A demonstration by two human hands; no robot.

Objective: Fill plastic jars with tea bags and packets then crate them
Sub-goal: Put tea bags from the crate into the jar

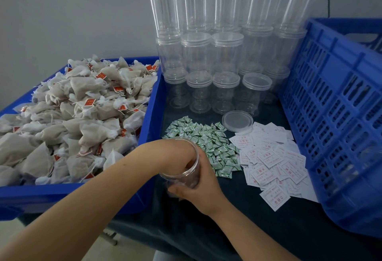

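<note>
Packing tea bags down inside an open jar at the near edge of the worktop.

Head view: the right hand (203, 186) wraps its fingers (175, 190) around the wall of a clear plastic jar (186, 175), which tilts toward the left, between the bin of tea bags (68, 116) on the left and the green packets (208, 143) just to its right. The left hand (189, 163) is plunged inside the jar's mouth; whether its fingers are wide or curled I cannot tell through the plastic. White slips (270, 163) lie farther right, a loose lid (237, 121) beyond them, stacked empty jars (215, 54) at the far side, and a blue crate (339, 116) on the right. The jar looks light, stiff and smooth, likely slippery, so gripping around its middle seems best; the tea bags look soft and crushable, best pinched loosely.
</note>
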